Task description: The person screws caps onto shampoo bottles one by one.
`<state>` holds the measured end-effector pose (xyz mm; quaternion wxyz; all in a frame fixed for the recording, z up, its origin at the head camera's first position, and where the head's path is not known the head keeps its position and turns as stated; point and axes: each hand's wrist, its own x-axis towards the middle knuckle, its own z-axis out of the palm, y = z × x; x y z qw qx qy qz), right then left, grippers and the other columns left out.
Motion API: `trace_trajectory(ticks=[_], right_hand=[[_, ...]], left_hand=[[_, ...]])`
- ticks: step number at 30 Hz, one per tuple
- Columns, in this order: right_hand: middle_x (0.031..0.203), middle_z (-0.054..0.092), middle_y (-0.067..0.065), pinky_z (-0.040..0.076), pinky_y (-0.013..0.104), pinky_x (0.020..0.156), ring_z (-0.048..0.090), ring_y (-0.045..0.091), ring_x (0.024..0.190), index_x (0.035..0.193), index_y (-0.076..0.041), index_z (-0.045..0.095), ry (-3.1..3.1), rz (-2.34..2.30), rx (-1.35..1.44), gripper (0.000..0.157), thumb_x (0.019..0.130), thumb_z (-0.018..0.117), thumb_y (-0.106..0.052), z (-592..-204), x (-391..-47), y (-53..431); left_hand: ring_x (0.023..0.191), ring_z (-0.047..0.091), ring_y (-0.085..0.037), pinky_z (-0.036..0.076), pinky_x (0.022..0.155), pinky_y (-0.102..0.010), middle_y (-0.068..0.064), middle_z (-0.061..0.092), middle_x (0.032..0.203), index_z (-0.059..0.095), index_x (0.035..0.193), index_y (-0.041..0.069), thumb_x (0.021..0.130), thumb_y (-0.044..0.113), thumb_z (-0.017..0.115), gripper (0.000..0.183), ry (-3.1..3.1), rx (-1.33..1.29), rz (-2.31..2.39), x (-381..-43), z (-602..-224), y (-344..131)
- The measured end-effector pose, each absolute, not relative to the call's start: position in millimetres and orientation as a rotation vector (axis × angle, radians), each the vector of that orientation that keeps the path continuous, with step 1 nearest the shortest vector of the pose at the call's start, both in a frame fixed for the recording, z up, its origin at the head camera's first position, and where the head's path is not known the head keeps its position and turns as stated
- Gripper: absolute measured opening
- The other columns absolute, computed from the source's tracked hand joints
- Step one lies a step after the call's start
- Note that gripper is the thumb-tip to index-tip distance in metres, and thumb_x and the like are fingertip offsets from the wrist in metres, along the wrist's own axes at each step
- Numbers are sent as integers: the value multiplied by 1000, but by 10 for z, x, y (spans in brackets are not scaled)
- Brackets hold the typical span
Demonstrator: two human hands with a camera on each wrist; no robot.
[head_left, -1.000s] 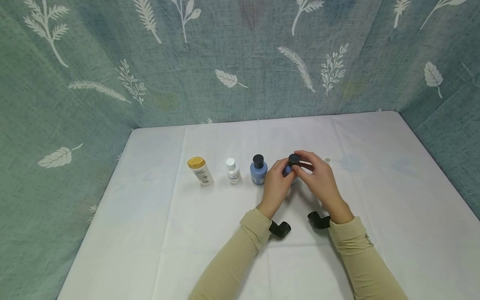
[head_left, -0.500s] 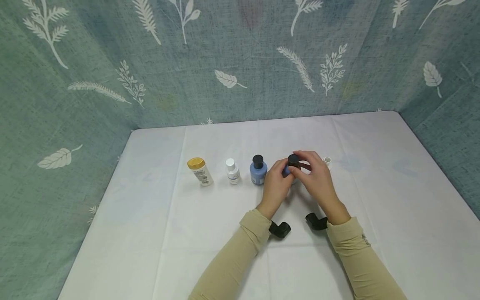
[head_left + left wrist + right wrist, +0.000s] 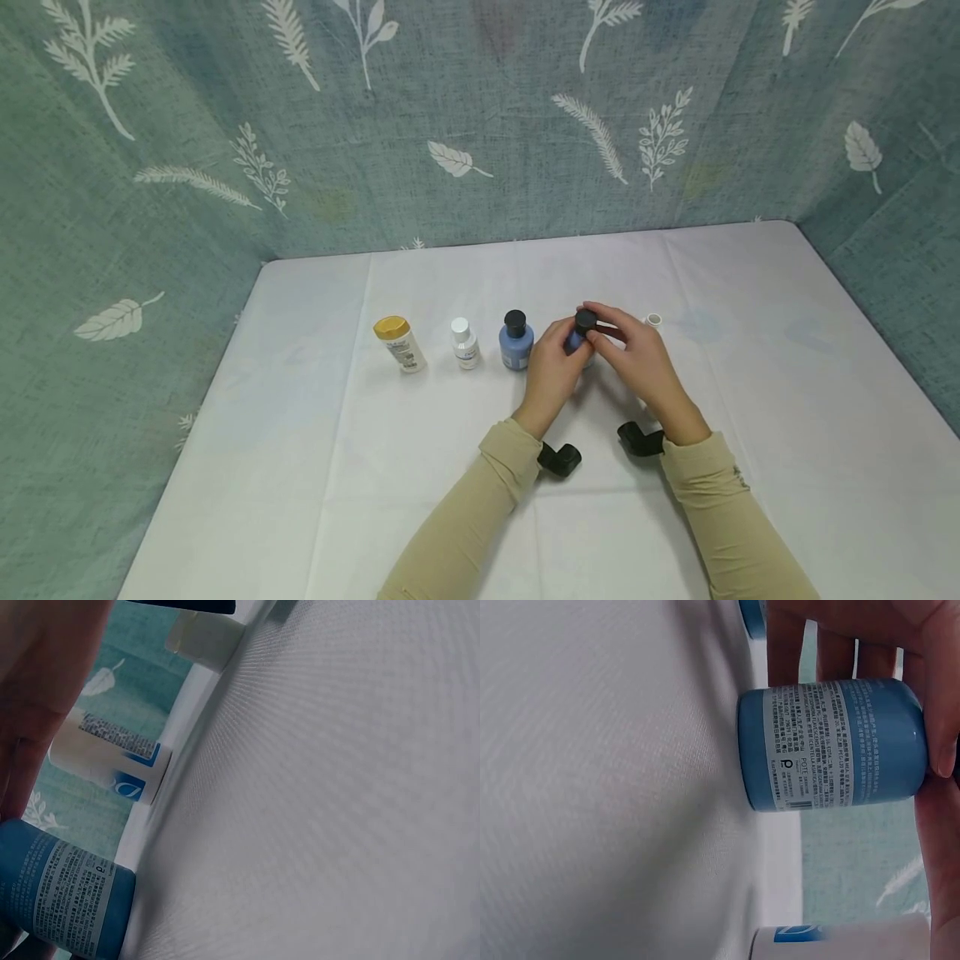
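Observation:
A blue bottle (image 3: 832, 746) with a black cap (image 3: 585, 320) stands on the white cloth between my hands. My left hand (image 3: 552, 371) holds the bottle around its upper body, with the fingers behind it and the thumb near the neck. With thumb and fingers, my right hand (image 3: 642, 367) pinches the black cap, which sits on the bottle. Both wrist views show the printed label on the bottle's body. Just left of my left hand stands a second blue bottle (image 3: 516, 343), also with a black cap.
Further left stand a small white bottle (image 3: 466, 343) and a white bottle with a yellow cap (image 3: 401, 343). Beyond my right hand, a white container with a blue logo (image 3: 112, 761) and another white container (image 3: 206, 639) are partly hidden. Black wrist-camera mounts hang inside both wrists.
My right wrist has shifted slightly left and then back right while its fingers stay at the cap. The left hand and the bottles hold their places.

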<state>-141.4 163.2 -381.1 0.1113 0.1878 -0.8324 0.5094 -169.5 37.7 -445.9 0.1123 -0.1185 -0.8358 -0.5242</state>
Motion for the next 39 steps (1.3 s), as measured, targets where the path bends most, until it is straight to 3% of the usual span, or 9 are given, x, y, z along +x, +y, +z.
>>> trace_trajectory(ticks=[15,21,28,39], right_hand=[[111,56,15,46,39,83,56,28,100,114,1,52,-2382,1601,325,38,79,66,-5,-3842,-1414,1563],[110,56,14,47,35,82,56,26,100,113,1,52,-2391,1582,297,39,78,67,-3,-3832,-1408,1538],[118,52,13,44,36,86,54,26,103,121,-1,51,-2435,1552,387,41,82,63,-6,-3827,-1412,1576],[115,53,13,44,35,86,54,25,104,120,0,52,-2413,1544,440,39,83,62,-5,-3846,-1420,1604]], left_hand=[[103,51,-3,40,88,-22,5,58,110,60,115,13,81,22,64,35,-2434,-368,-1530,-1701,-4466,377],[103,51,-4,41,87,-23,4,58,110,60,115,13,81,23,65,35,-2421,-376,-1533,-1697,-4466,375],[105,51,-5,41,87,-23,3,58,110,60,115,12,82,22,64,34,-2433,-379,-1492,-1702,-4485,380],[106,51,-5,41,88,-24,3,58,112,59,117,13,82,22,62,36,-2444,-366,-1517,-1701,-4484,380]])
